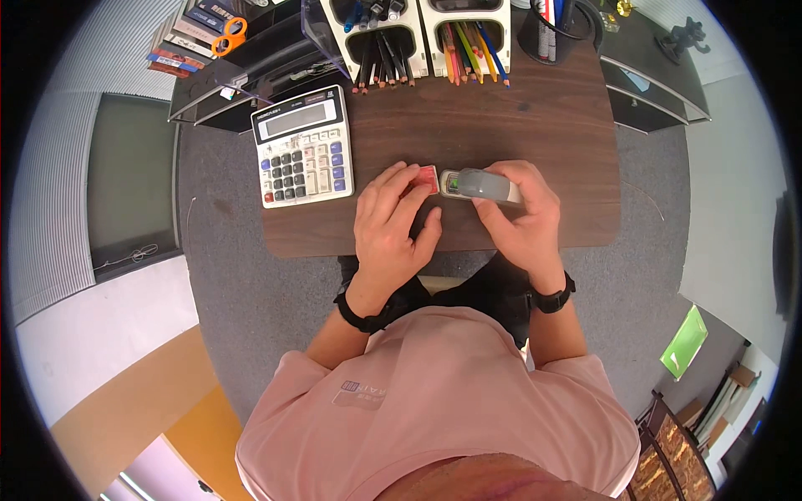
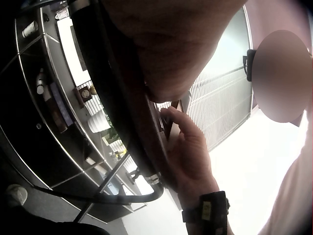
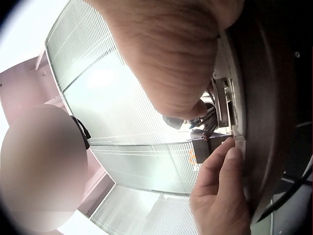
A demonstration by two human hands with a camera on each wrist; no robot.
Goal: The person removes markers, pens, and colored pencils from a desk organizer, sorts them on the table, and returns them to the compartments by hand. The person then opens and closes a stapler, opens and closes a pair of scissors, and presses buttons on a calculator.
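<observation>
My right hand (image 1: pixel 528 204) grips a small grey-and-white stapler (image 1: pixel 486 184) low over the desk, thumb at the near side and fingers over the far side. A green patch shows at its left end. Just left of the stapler is a small red box (image 1: pixel 428 179) with pale edges. My left hand (image 1: pixel 391 213) holds this box by its left part, fingers bent over it and thumb nearer the desk edge. The left hand (image 3: pixel 220 188) also shows in the right wrist view, fingertips close together at the tabletop. In the left wrist view the right hand (image 2: pixel 190 152) appears beyond the table edge.
A white calculator (image 1: pixel 305 149) lies left on the brown desk (image 1: pixel 535 117). Pencil holders (image 1: pixel 422 60) with pencils stand at the back, beside a black mesh cup (image 1: pixel 555 37) of markers. Books (image 1: pixel 180 46) and orange scissors (image 1: pixel 229 37) are at the far left.
</observation>
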